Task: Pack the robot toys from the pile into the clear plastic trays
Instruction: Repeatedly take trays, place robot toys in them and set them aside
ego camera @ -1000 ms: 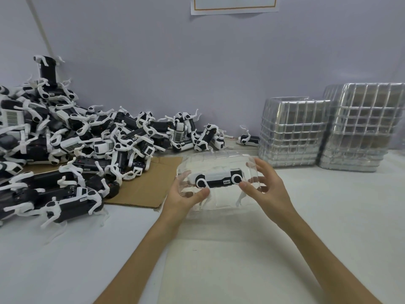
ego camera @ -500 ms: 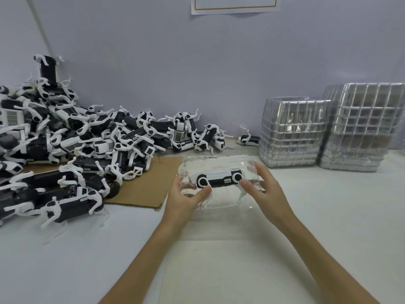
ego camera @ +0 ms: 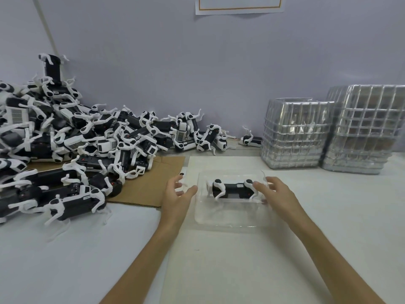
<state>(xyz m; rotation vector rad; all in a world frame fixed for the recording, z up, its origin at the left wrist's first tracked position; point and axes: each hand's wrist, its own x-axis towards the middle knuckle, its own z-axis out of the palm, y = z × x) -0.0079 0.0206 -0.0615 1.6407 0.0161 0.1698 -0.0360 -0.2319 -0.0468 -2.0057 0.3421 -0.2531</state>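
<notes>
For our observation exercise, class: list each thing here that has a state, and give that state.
Robot toy: inside the clear tray.
Clear tray: flat on the table, holds one toy.
Left hand: open, beside the tray, holding nothing.
Right hand: open, fingertips at the toy's end.
Toy pile: heaped, unpacked.
Tray stacks: stacked, untouched.

A black-bodied robot toy [ego camera: 234,189] with white legs lies lengthwise, left to right, in a shallow clear plastic tray [ego camera: 228,222] at center frame. The pile [ego camera: 87,145] of matching toys fills the left side. Two stacks of clear trays [ego camera: 295,134] stand at the right.
</notes>
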